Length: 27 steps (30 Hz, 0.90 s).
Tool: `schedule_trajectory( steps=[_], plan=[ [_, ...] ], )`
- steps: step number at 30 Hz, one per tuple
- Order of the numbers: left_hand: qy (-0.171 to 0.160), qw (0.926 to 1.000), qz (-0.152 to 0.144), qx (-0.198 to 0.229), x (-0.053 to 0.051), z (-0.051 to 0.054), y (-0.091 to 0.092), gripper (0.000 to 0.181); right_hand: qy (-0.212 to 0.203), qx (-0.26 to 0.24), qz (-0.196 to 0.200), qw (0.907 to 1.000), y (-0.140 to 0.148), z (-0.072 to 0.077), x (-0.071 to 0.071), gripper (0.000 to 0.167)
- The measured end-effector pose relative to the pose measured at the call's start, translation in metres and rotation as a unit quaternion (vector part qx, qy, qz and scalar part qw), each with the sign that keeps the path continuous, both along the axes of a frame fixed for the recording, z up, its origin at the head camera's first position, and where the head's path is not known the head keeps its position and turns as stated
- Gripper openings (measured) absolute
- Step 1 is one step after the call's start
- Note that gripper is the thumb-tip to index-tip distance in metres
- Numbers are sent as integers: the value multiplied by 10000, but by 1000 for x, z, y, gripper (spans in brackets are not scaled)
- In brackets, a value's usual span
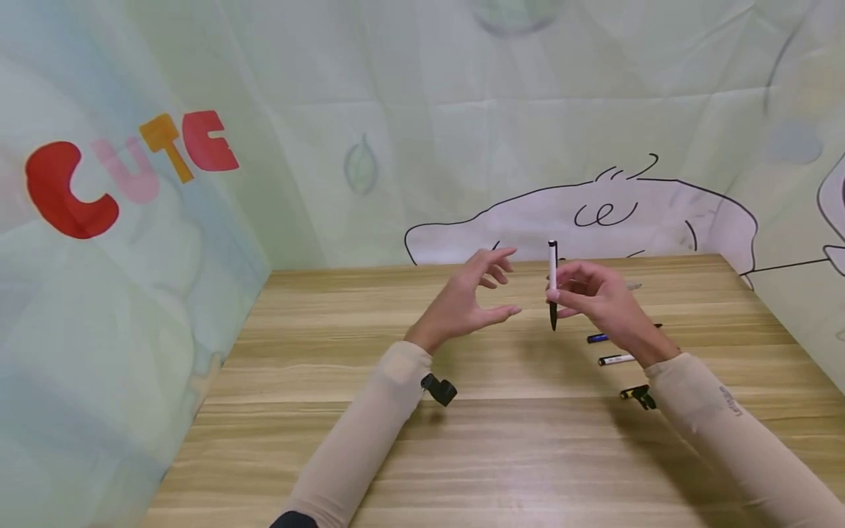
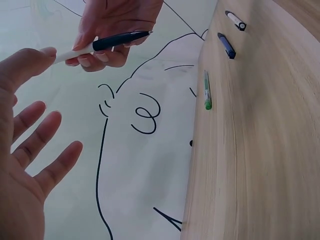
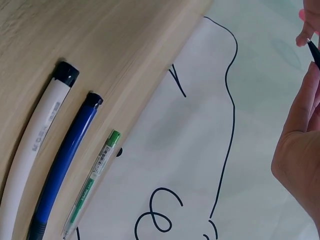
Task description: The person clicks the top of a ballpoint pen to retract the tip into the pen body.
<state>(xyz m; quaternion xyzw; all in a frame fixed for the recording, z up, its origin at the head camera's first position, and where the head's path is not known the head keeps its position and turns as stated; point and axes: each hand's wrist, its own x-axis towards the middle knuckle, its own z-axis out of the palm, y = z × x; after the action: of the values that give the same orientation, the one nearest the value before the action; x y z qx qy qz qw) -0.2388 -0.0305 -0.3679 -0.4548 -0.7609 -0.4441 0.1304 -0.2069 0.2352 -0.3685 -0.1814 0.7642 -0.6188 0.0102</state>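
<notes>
In the head view my right hand (image 1: 604,301) pinches a pen (image 1: 553,275) between thumb and fingers. The pen has a white barrel and a black lower part, and stands nearly upright above the table with its tip down. To its left, my left hand (image 1: 470,297) is raised with fingers and thumb spread, a small gap away and holding nothing. In the left wrist view the left thumb (image 2: 30,65) overlaps the white end of the pen (image 2: 120,41). The right wrist view catches only the black tip end of that pen (image 3: 314,52) at its edge.
On the wood-grain table (image 1: 317,411) a blue pen (image 1: 597,338), a white pen (image 1: 615,359) and a yellow-and-black pen (image 1: 630,394) lie near the right forearm. A green-capped clear pen (image 3: 92,185) lies farther back. Behind stands a printed cloth backdrop (image 1: 370,73).
</notes>
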Motion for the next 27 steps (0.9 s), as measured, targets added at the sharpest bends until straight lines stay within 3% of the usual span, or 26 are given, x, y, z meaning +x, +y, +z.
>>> schedule_trajectory(
  steps=[15, 27],
  plan=[
    [4, 9995, -315, 18, -7, 4, 22, 103, 166, -123, 118, 9997, -11, 1, 0, 26],
    [117, 9991, -387, -135, -11, 9, 31, 111, 184, -167, 149, 9996, -16, 2, 1, 24]
  ],
)
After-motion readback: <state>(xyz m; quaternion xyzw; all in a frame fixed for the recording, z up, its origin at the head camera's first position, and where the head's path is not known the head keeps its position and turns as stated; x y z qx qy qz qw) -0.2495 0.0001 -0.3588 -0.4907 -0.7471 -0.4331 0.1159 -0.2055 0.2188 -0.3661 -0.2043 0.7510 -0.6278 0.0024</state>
